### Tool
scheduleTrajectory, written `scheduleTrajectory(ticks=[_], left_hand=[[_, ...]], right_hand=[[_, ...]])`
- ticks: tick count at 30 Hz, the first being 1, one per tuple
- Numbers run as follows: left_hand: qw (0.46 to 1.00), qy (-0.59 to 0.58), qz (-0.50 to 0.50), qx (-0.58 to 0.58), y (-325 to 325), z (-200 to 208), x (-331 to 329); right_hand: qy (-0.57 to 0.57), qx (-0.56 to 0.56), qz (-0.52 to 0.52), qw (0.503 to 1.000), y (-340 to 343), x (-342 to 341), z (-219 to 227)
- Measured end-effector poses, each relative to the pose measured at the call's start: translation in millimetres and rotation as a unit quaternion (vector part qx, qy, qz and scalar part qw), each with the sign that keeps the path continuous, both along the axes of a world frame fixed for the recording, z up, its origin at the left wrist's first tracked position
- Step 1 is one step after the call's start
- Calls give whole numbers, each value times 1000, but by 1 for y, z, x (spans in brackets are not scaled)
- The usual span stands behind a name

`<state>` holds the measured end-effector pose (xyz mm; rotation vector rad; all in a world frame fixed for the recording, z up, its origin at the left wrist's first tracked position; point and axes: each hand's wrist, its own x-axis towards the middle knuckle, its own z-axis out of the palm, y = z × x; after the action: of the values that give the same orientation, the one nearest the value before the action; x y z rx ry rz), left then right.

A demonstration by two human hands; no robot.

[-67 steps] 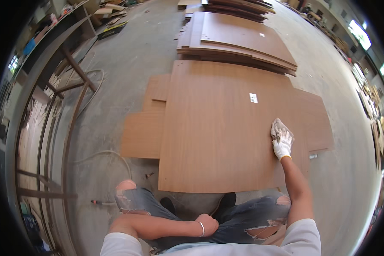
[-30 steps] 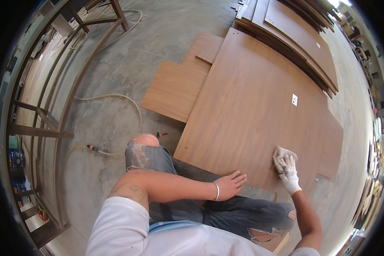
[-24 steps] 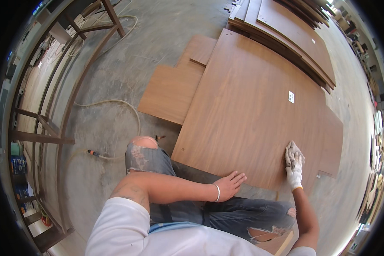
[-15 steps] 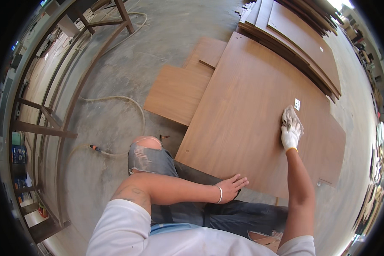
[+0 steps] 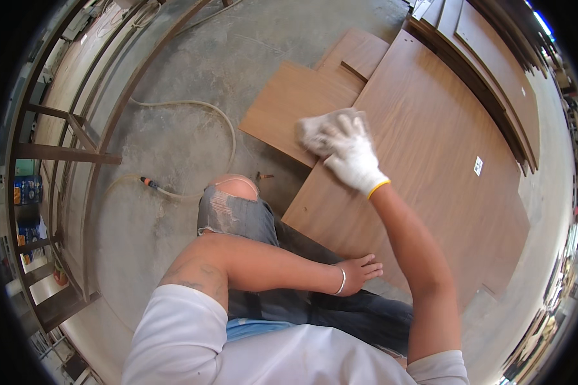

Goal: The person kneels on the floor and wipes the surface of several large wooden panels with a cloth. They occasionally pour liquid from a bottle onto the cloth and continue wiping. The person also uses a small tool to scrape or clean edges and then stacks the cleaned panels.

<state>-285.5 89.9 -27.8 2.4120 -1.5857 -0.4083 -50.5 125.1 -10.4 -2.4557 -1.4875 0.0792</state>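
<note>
A large brown wood-grain panel [image 5: 424,147] lies in front of me, with a small white label [image 5: 478,166] on its right part. My right hand [image 5: 353,157], in a white knitted glove with a yellow cuff, presses a greyish rag [image 5: 321,131] at the panel's left edge. The rag reaches past that edge and is a little blurred. My bare left hand [image 5: 361,273], with a silver bangle at the wrist, rests at the panel's near edge, fingers stretched out and holding nothing.
Smaller wood boards [image 5: 292,106] lie under and left of the panel. A stack of brown panels [image 5: 494,70] stands at the far right. A pale hose [image 5: 221,119] with an orange-black connector [image 5: 149,183] winds over the concrete floor. On the left is a brown metal frame [image 5: 64,153].
My right hand has swept the rag leftward across the panel, from beside the label to the left edge. My left hand stays at the near edge. The view has shifted somewhat.
</note>
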Motion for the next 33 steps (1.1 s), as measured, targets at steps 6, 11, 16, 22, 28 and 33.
scheduleTrajectory(ticks=[6, 11, 16, 22, 28, 33], left_hand=[[997, 68, -26, 4, -3, 5, -10], [991, 13, -98, -92, 2, 6, -39], [971, 72, -114, -199, 7, 30, -30], [968, 24, 7, -248, 6, 42, -4], [996, -38, 83, -7, 10, 37, 16], [992, -55, 90, 72, 11, 23, 10]], right_hand=[[129, 7, 248, 960, -25, -115, 17], [190, -59, 326, 924, -102, -130, 34], [281, -144, 238, 919, -212, -129, 56], [150, -283, -3, 947, -333, -150, 75], [76, -95, -411, 903, -494, -268, 1], [26, 76, -697, 713, -498, -388, -29]])
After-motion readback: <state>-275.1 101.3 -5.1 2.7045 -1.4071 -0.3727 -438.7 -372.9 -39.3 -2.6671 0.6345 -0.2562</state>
